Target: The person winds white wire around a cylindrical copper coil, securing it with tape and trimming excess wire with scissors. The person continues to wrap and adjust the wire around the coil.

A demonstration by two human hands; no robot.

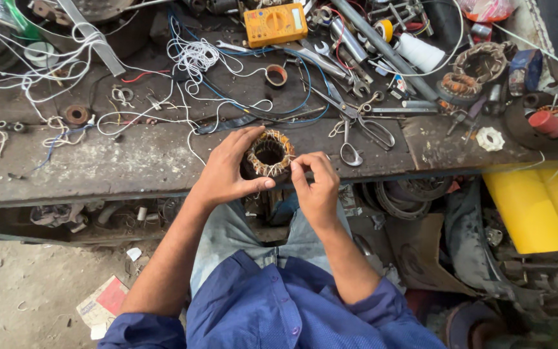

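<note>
A round motor stator with copper windings tied in pale string stands at the front edge of a worn wooden bench. My left hand wraps around its left side, thumb under the lower rim. My right hand pinches at the stator's right edge with fingertips closed, seemingly on a thin string or wire that is too fine to make out. Both forearms come up from blue sleeves at the bottom of the view.
Scissors lie just right of the stator. Behind are a yellow multimeter, tangled white and blue wires, wrenches, a tape roll, a white thread spool and other wound coils. A yellow sheet hangs at right.
</note>
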